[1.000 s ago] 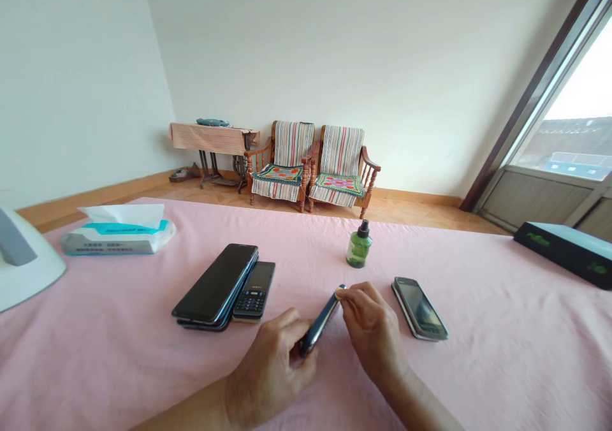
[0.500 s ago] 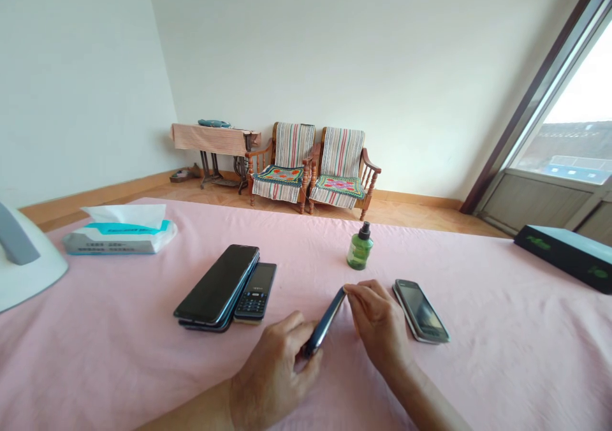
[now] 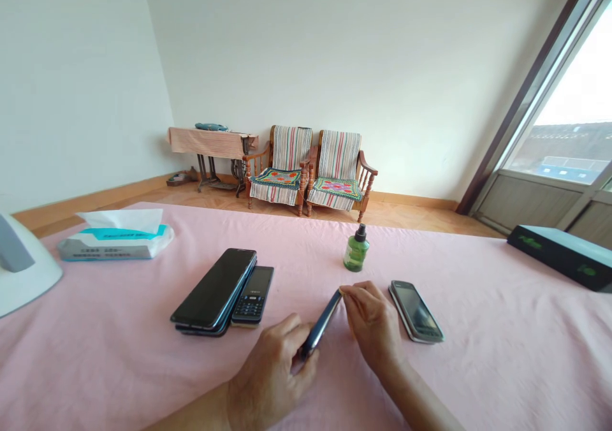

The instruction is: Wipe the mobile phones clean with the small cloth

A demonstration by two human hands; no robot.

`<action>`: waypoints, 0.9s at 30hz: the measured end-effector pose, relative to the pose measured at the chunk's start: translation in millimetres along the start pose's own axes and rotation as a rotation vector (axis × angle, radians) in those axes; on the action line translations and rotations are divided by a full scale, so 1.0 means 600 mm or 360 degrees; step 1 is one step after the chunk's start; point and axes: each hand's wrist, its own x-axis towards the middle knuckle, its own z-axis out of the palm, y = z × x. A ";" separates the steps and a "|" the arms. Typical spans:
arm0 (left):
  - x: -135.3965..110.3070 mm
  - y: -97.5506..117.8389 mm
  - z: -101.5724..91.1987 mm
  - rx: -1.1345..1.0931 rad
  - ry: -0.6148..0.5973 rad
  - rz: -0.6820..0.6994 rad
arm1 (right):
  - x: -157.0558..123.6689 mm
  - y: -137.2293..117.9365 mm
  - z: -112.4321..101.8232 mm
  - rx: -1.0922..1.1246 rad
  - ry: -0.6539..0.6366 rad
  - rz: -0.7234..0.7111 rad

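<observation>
My left hand [image 3: 273,372] is closed around the near end of a slim dark-blue phone [image 3: 323,324], which is tilted and seen almost edge-on. At its far end, the fingertips of my right hand [image 3: 373,321] pinch the top corner; whatever lies between those fingertips is hidden. Left of my hands, a large black smartphone [image 3: 217,287] lies on top of at least one other phone. Against that stack rests a keypad phone [image 3: 253,296] with another thin item beneath it. Just right of my right hand lies a grey touchscreen phone [image 3: 417,311] on something pale.
Beyond my hands stands a green spray bottle [image 3: 356,248]. A tissue pack [image 3: 115,240] and part of a white appliance [image 3: 29,271] are on the left, a black box [image 3: 559,255] on the right. Pink cloth [image 3: 143,380] covers the table; two wooden chairs [image 3: 335,189] stand behind.
The camera view has shifted slightly, so everything sits a little further left. Both hands keep the same hold on the phone, with hardly any visible movement.
</observation>
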 end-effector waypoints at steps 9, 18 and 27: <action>-0.001 0.002 0.001 0.0046 -0.0010 -0.0014 | -0.007 -0.008 0.004 0.0069 -0.0015 0.0010; -0.002 0.004 0.001 0.0070 0.0005 0.0035 | 0.003 0.014 -0.003 0.0020 0.0013 -0.0023; -0.003 0.003 -0.001 -0.0028 -0.0008 0.0038 | -0.026 -0.029 0.007 0.0087 -0.0079 -0.0127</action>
